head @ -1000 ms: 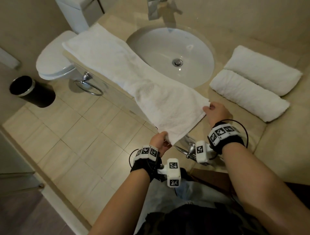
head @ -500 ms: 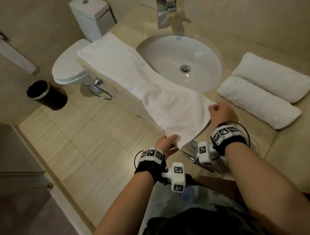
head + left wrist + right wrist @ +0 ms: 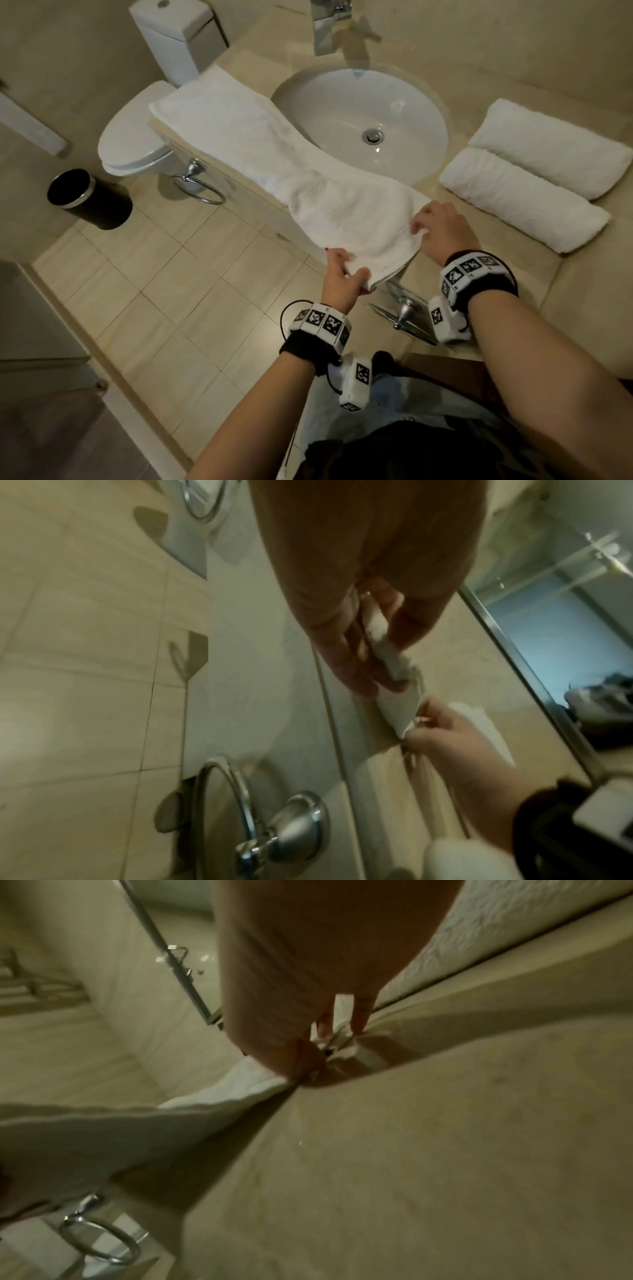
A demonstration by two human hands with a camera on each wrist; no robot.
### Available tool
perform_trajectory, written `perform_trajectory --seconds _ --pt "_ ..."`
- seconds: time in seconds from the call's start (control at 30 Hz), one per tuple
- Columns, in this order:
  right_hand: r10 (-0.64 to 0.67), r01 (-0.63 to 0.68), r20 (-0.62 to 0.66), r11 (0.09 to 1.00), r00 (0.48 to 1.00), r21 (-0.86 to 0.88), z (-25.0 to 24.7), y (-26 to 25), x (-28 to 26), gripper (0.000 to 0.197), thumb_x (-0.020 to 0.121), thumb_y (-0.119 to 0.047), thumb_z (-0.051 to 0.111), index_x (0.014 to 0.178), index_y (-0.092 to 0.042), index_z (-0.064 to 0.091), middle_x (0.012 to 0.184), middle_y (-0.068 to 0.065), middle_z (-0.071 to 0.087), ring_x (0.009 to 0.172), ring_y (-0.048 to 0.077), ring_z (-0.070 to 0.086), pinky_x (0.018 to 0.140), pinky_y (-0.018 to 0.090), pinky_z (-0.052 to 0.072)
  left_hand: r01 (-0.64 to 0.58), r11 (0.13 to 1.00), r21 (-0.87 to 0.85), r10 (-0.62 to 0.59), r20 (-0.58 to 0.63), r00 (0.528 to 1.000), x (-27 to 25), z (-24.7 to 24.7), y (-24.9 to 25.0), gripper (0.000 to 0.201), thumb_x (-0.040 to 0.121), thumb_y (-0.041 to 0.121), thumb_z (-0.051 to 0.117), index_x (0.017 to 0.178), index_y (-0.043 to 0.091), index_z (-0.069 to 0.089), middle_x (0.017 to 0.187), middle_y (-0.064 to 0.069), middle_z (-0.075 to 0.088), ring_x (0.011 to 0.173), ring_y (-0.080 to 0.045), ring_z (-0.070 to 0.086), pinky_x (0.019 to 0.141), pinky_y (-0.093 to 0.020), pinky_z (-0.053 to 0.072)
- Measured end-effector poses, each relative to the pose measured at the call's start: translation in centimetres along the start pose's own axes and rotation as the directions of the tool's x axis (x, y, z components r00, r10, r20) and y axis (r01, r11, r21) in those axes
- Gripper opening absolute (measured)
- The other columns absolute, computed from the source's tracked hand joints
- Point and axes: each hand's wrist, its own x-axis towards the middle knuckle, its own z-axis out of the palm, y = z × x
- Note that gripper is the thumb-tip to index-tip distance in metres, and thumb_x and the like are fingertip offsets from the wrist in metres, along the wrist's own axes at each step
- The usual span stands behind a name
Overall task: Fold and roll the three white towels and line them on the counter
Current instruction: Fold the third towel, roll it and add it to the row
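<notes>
Head view: beige counter [image 3: 428, 308], tiled floor [image 3: 171, 274]

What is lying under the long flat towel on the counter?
The long towel lies on the counter and covers the sink rim's front. Its near end overhangs the edge. Anything else beneath is hidden.

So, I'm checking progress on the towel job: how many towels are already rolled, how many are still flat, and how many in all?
Rolled towels: 2, the far roll and the near roll, side by side on the counter.
Flat towel: 1, the long towel, its near end held by the left hand and right hand.
Total: 3
</notes>
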Motion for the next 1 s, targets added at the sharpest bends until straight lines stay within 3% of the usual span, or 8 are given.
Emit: perform_trajectory --seconds 0.1,0.23,0.33,0.43,0.57,0.7,0.87,1.0 --pt "-0.01 0.006 0.077 0.999 0.997 0.05 0.4 -0.2 -0.3 0.028 0.072 -0.012 0.06 0.096 -0.027 0.056 0.119 -0.001 0.046 0.115 0.023 0.04 0.101 0.04 0.035 -0.033 0.999 -0.006 0.033 0.131 0.991 -0.1 -0.4 0.8 0.036 0.076 -0.018 0.052 0.083 0.017 0.053 0.084 -0.003 0.048 0.071 -0.02 0.049 0.066 -0.027 0.052" --pt "0.029 -0.039 0.159 0.997 0.987 0.06 -0.2 -0.2 -0.3 0.041 0.065 -0.024 0.063 0.102 -0.036 0.051 0.124 -0.003 0.04 0.12 0.022 0.036 0.105 0.04 0.032 -0.144 0.972 0.188 0.109 0.183 0.977 -0.2 -0.8 1.5 0.047 0.071 -0.019 0.06 0.094 0.022 0.053 0.082 0.0 0.05 0.062 -0.011 0.048 0.059 -0.022 0.045" --pt "0.047 -0.051 0.23 0.999 0.972 0.011 -0.3 -0.4 -0.5 0.057 0.058 -0.035 0.069 0.109 -0.042 0.045 0.131 -0.004 0.034 0.125 0.023 0.032 0.106 0.043 0.03 -0.155 0.963 0.22 0.152 0.027 0.988 -0.2 -0.8 2.0 0.026 0.078 0.001 0.069 0.077 0.022 0.054 0.073 0.004 0.055 0.056 -0.012 0.055 0.062 -0.037 0.053" --pt "0.023 -0.015 0.225 0.999 0.974 -0.04 -0.5 -0.5 -0.7 0.058 0.062 -0.042 0.074 0.113 -0.04 0.047 0.133 -0.002 0.035 0.125 0.024 0.032 0.105 0.042 0.028 -0.171 0.926 0.336 0.208 -0.079 0.975 0.0 -1.2 2.3 0.027 0.082 0.032 0.069 0.062 0.022 0.054 0.055 0.006 0.044 0.048 -0.014 0.045 0.052 -0.035 0.042" --pt "-0.071 0.071 0.04 0.997 0.997 0.02 0.0 0.0 -0.3 0.025 0.081 -0.025 0.066 0.105 -0.023 0.065 0.118 0.002 0.054 0.113 0.025 0.045 0.095 0.037 0.035 -0.131 0.793 0.594 0.292 -0.183 0.939 0.3 -1.7 2.8 0.033 0.084 0.044 0.061 0.073 0.014 0.068 0.072 0.004 0.049 0.066 -0.013 0.046 0.054 -0.025 0.03" --pt "-0.141 0.146 -0.059 0.984 0.988 0.103 0.3 0.9 0.2 0.013 0.082 -0.011 0.065 0.093 -0.009 0.071 0.101 0.008 0.062 0.104 0.028 0.051 0.087 0.041 0.045 -0.153 0.736 0.66 0.298 -0.112 0.948 0.9 -2.2 2.6 0.026 0.085 0.036 0.057 0.082 0.012 0.066 0.084 0.003 0.048 0.074 -0.012 0.045 0.057 -0.024 0.032" --pt "-0.271 0.28 -0.099 0.955 0.957 0.094 1.0 0.1 -0.5 0.009 0.077 -0.005 0.066 0.085 -0.006 0.069 0.088 0.008 0.061 0.094 0.027 0.055 0.079 0.042 0.05 -0.129 0.858 0.498 0.262 -0.209 0.942 1.1 -3.2 2.1 0.013 0.089 0.021 0.052 0.086 0.018 0.064 0.077 0.002 0.059 0.067 -0.012 0.05 0.061 -0.027 0.043" --pt "-0.25 0.252 -0.036 0.959 0.968 0.129 0.7 -0.1 -0.2 0.017 0.08 0.006 0.056 0.091 -0.002 0.067 0.094 0.013 0.061 0.098 0.029 0.052 0.082 0.035 0.042 -0.114 0.883 0.454 0.236 -0.221 0.946 1.4 -4.1 1.4 0.012 0.087 0.015 0.052 0.082 0.02 0.061 0.067 0.01 0.05 0.065 -0.012 0.047 0.058 -0.024 0.037"
